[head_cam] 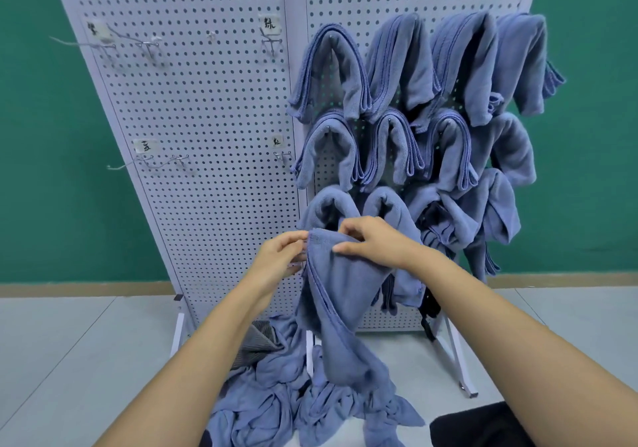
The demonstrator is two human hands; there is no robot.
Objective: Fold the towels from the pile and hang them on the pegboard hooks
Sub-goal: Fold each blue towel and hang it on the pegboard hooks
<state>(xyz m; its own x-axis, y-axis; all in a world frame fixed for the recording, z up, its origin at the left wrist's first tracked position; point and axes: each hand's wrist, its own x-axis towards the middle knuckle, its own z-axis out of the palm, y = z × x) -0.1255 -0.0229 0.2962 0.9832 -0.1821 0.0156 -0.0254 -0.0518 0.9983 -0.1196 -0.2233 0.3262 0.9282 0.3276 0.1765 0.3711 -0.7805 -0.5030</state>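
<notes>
Pale tiled floor (69, 343), green wall (41, 135) behind. White pegboard (214, 170): left panel's hooks (148, 46) bare, right panel crowded with hung blue towels (397, 101). Towel pile (276, 401) on floor at pegboard foot. Left hand (279, 256) and right hand (373, 239) pinch top edge of blue towel (338, 308), which dangles over pile, fronting lowest hung row.

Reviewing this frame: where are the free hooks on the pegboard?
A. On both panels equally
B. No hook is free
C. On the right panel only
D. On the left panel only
D: the left panel shows bare hooks under small labels, while the right panel is covered with folded blue towels; both hands, left hand and right hand, hold another towel above the pile.
</notes>
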